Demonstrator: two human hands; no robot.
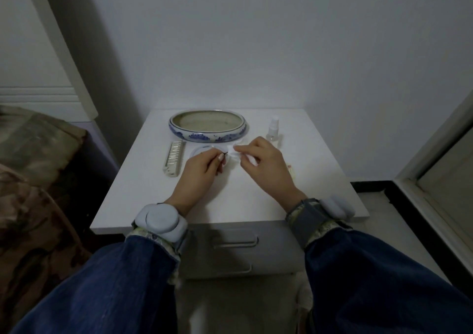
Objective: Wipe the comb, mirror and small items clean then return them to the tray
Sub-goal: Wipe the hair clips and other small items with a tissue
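Two hands meet over the white desk (268, 195), working on one of the small items. The left hand (202, 168) pinches a thin dark thing (225, 153), perhaps a hairpin, too small to tell for sure, between thumb and fingers. The right hand (263, 163) pinches a white wipe (236, 153) around its tip. The mirror (202, 151), round and pale, lies flat on the desk just behind the left hand. The comb (174, 160) lies to its left, and both sit in front of the blue-and-white tray (207, 126), which looks empty. A small spray bottle (273, 131) stands near the tray's right side. To do this step well, I would hold the pin steady and draw the wipe along its whole length. Then turn it and repeat, since a single pass would likely miss the far side. The grip should be firm, because such a thin thing could slip from the fingers.
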